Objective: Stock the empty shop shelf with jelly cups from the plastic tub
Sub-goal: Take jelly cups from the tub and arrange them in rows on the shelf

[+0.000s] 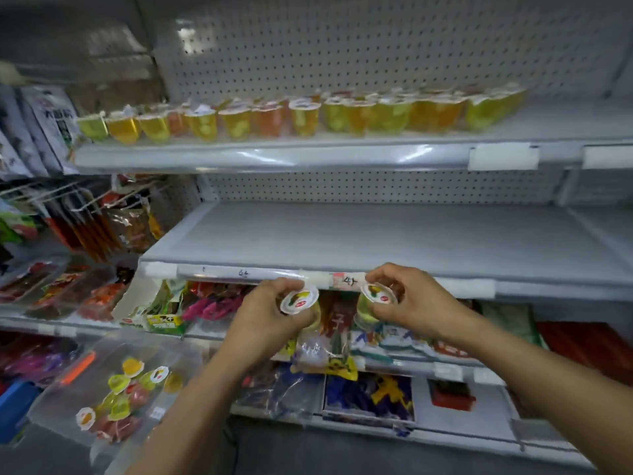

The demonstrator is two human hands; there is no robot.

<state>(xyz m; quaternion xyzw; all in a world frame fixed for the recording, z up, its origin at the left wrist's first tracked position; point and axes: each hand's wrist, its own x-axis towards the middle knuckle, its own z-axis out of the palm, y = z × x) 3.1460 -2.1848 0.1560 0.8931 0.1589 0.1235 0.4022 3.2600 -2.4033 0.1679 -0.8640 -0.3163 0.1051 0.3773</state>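
My left hand (270, 317) grips a jelly cup (299, 299) with a white printed lid, and my right hand (414, 303) grips a second jelly cup (376, 293). Both cups are just below the front edge of the bare grey middle shelf (376, 234). The clear plastic tub (113, 389) stands at the lower left with several yellow, green and red jelly cups inside. On the upper shelf (308, 152) a long row of jelly cups (301, 114) runs from left to right.
Snack packets (212, 303) fill the shelves below the middle one. Hanging packets on hooks (85, 217) sit to the left. A white pegboard back panel (342, 53) rises behind the shelves. A blue object (13, 409) lies beside the tub.
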